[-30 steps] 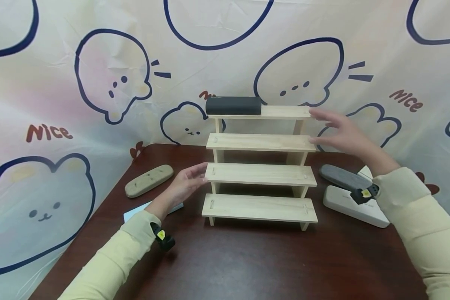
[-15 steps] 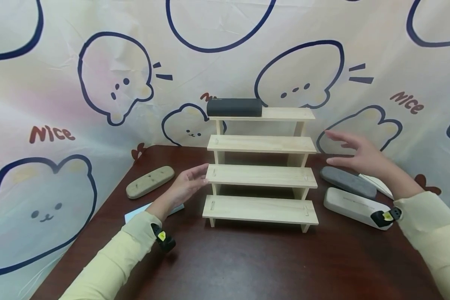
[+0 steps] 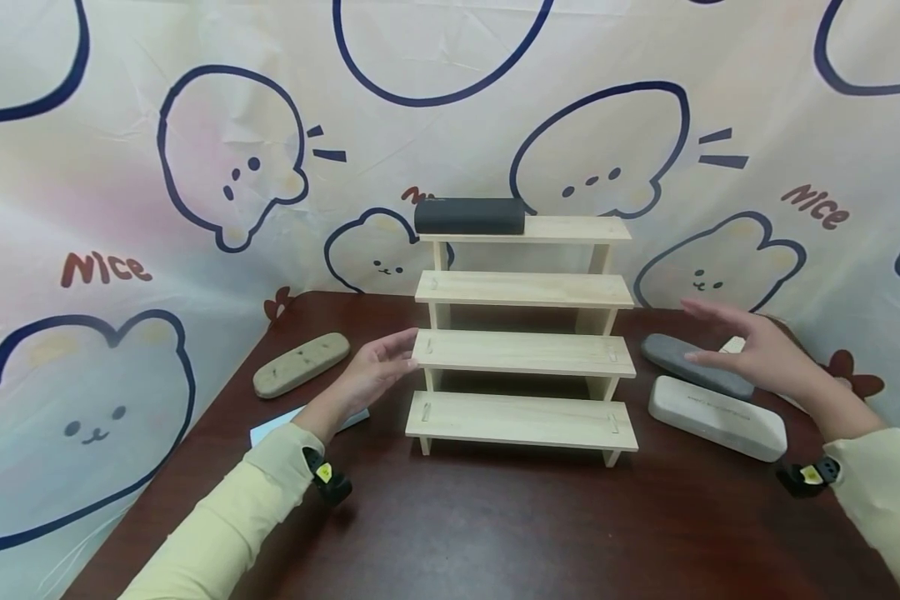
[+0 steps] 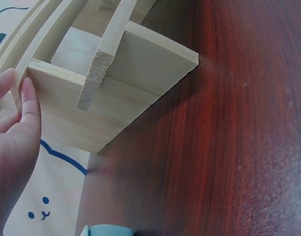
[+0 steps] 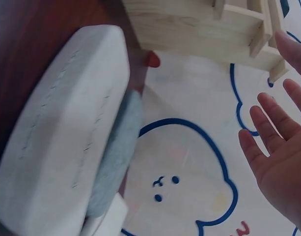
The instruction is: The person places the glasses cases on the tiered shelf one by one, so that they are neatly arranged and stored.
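Observation:
A four-tier wooden display stand (image 3: 525,351) stands upright on the table. My left hand (image 3: 372,372) pinches the left end of its second tier from the bottom; in the left wrist view the thumb and fingers (image 4: 30,101) lie on either side of the board. On the left of the top tier lies a dark glasses case (image 3: 469,216). My right hand (image 3: 768,354) holds nothing, fingers extended, in the air near a grey glasses case (image 3: 693,365). A white glasses case (image 3: 716,418) lies just in front of the grey one.
A beige glasses case (image 3: 302,365) lies on the table (image 3: 457,533) at the left. Partly hidden behind my left wrist is a light blue object (image 3: 273,427). A white item (image 5: 111,216) sits beyond the grey case. A patterned curtain (image 3: 435,150) hangs behind.
My right hand has moved away from the stand's upper right end, rightward and down toward the grey and white cases. The left hand stays at the stand.

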Demonstrator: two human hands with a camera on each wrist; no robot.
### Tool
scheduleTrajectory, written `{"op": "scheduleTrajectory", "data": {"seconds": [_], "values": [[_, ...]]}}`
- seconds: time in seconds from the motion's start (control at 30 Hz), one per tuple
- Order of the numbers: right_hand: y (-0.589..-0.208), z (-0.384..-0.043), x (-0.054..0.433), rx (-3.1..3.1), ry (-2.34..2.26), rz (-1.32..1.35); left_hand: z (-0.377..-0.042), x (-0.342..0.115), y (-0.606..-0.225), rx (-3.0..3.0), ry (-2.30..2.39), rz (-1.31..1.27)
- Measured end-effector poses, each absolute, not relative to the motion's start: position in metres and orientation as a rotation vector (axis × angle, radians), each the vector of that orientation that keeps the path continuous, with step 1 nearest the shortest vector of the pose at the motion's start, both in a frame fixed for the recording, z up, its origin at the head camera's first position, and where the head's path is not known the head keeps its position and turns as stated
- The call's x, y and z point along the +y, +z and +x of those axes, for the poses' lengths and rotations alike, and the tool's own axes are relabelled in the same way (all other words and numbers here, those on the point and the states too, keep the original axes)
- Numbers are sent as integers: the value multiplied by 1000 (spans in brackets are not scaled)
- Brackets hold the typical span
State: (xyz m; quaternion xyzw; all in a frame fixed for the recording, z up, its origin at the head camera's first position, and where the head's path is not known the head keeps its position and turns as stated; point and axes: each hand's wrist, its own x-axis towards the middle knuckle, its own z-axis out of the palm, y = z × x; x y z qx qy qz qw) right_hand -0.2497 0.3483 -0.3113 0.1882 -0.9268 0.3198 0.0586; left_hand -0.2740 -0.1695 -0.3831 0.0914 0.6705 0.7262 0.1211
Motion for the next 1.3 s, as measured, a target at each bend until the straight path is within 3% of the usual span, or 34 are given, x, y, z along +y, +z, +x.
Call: {"op": "scheduleTrajectory", "data": {"seconds": [0.73, 1.3], "values": [[-373, -232, 392, -2906, 928, 534, -275, -171, -384, 1969, 2102, 252], [-388, -225, 402, -3002, 950, 466, -275, -170, -382, 1956, 2104, 256]]}}
